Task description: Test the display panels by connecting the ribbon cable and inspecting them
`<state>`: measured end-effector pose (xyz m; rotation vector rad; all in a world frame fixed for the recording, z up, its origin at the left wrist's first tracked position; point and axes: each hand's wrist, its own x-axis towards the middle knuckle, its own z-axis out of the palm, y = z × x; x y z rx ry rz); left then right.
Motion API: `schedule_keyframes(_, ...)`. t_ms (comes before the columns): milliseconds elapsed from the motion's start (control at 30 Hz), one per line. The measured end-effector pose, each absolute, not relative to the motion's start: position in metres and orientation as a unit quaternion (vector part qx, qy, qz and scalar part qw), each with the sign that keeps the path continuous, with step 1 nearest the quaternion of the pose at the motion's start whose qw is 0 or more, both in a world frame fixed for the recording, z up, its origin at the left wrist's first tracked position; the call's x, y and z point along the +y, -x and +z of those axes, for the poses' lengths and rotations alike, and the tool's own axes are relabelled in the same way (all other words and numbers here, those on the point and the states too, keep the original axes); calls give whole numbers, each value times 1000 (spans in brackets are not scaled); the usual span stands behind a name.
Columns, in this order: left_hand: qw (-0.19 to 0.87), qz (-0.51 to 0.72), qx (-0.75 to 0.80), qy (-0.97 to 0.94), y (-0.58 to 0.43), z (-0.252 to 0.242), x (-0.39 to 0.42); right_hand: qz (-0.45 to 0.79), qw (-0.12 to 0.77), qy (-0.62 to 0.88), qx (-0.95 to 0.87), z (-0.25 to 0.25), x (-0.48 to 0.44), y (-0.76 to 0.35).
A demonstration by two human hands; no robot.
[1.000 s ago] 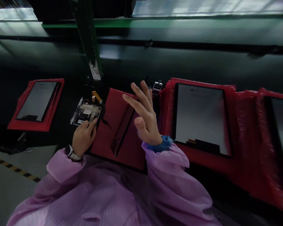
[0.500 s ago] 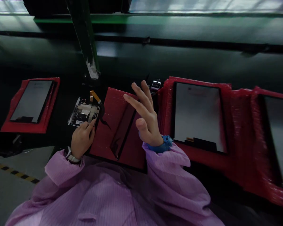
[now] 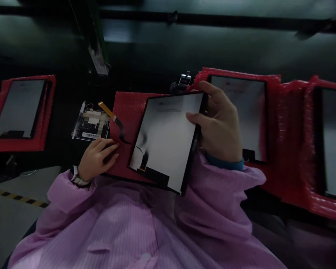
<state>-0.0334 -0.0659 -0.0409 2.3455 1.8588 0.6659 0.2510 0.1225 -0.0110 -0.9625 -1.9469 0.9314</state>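
Observation:
My right hand (image 3: 220,129) grips the right edge of a flat display panel (image 3: 168,138), thumb on its grey face, holding it tilted above a red bubble-wrap sheet (image 3: 128,112). A dark flex cable curls at the panel's lower left corner. My left hand (image 3: 96,158) rests with curled fingers on the left edge of that red sheet, just below a small circuit board (image 3: 91,125) with an orange ribbon cable. Both arms wear pink sleeves.
Another panel on red wrap (image 3: 19,112) lies at the far left. Two more panels on red wrap (image 3: 254,108) (image 3: 332,145) sit at the right. A small metal clip (image 3: 184,80) lies behind the held panel. A green post (image 3: 96,45) stands at the back.
My right hand, open and raised before, has closed on the panel and turned it from edge-on to face up. My left hand slid off the circuit board toward me.

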Motion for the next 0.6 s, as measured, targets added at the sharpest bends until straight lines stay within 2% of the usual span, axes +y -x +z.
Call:
schedule_keyframes(167,66,235,627,-740,34,-41,-66,444,429,410,-671,-7,124,-239)
schedule_keyframes(267,79,256,638,-722,34,-40,-67,469,453,403,-642,-22,126,-223)
schedule_keyframes(433,102,293,667,-677,35,-40,-69,489,431,397,-646,-65,129,-195)
schedule_keyframes(600,93,273,680,-674,35,-41,-69,498,415,430,-628,-95,135,-177)
